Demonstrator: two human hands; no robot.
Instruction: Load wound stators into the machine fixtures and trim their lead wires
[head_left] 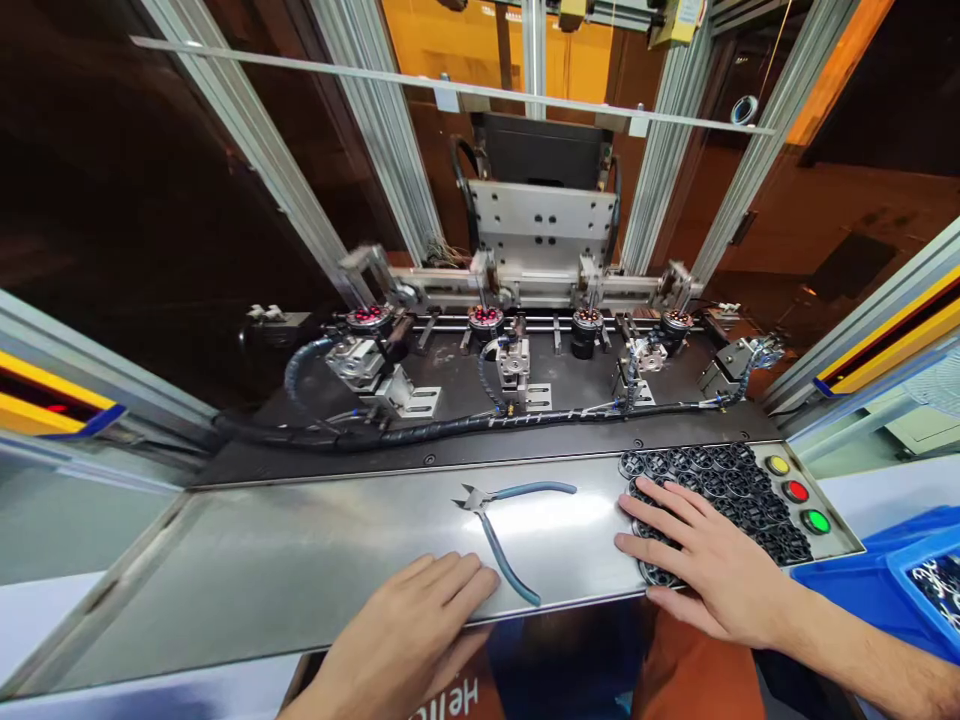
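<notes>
My right hand [697, 560] lies spread over a layer of small black round plastic parts [739, 490] at the right of a metal ledge [300, 540]. Its fingers are apart and its fingertips touch the parts' left side. At the ledge's front edge is my left hand [420, 625], its fingers curled together and its thumb lower down. Its fingertips are hidden, so I cannot make out what is in it. Just beyond the left hand, side cutters [487, 500] with blue-grey handles lie on the ledge, jaws and handles spread.
Behind the ledge stands a machine with several round fixtures [486, 318], clamps and a black cable run [450, 428]. Yellow, red [795, 491] and green [815, 521] buttons sit at the ledge's right end. A blue bin [847, 580] holds parts at the far right. Yellow sensor bars [45, 395] flank the opening.
</notes>
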